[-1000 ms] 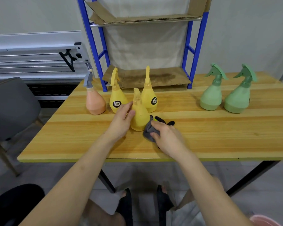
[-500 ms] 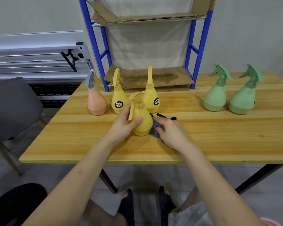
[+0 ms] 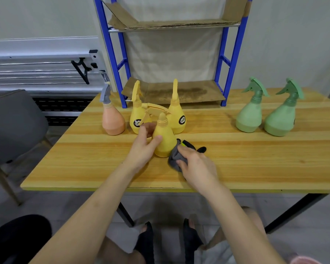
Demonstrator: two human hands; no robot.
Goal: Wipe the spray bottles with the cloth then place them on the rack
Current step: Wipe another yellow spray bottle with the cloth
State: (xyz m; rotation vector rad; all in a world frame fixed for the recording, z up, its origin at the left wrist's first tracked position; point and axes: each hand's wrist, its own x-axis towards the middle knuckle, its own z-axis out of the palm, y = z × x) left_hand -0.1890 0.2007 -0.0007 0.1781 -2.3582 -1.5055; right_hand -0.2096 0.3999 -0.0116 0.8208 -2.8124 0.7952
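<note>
A person at a wooden table [image 3: 255, 168] is gripping a yellow bottle [image 3: 164, 140] with the left hand [image 3: 143, 147], thumb curled across its front and fingers wrapped round its far side. The bottle is standing on the table near the front edge, its trigger head pointing left. The right hand [image 3: 196, 166] is pressing a bunched grey cloth [image 3: 174, 158] against the bottle's lower right side, fingers curled into the fabric and pinching it; part of the cloth is trailing on the table behind the hand.

Just behind are standing 2 more yellow bottles [image 3: 176, 115], both bearing round dark labels, and an orange bottle [image 3: 112, 121] with a grey trigger to their left. Well apart on the right are standing 2 green bottles [image 3: 250, 115] side by side. A blue rack [image 3: 231, 60] with cardboard-lined shelves is standing at the table's far edge. A grey chair [image 3: 13, 126] is sitting at left.
</note>
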